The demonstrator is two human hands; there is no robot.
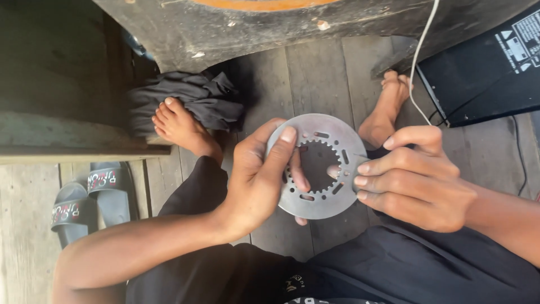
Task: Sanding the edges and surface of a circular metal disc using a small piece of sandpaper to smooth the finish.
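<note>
Steel-grey and flat, the toothed ring plate (pixel 319 166) sits between both of my hands, held up over my lap and the plank floor (pixel 315 79). My left hand (pixel 260 179) is closed on its left edge, thumb across the face and fingers behind it, two showing through the centre hole. My right hand (pixel 419 177) pinches the right rim with curled fingertips. Beyond my left foot lies a dark crumpled cloth (pixel 191 98); grey sandals (pixel 93 197) rest at the far left, well apart.

A dark crumpled cloth (pixel 191 101), grey sandals (pixel 93 200), a black box (pixel 484 67) and a white cable (pixel 419 56) lie on the plank floor (pixel 315 79).
</note>
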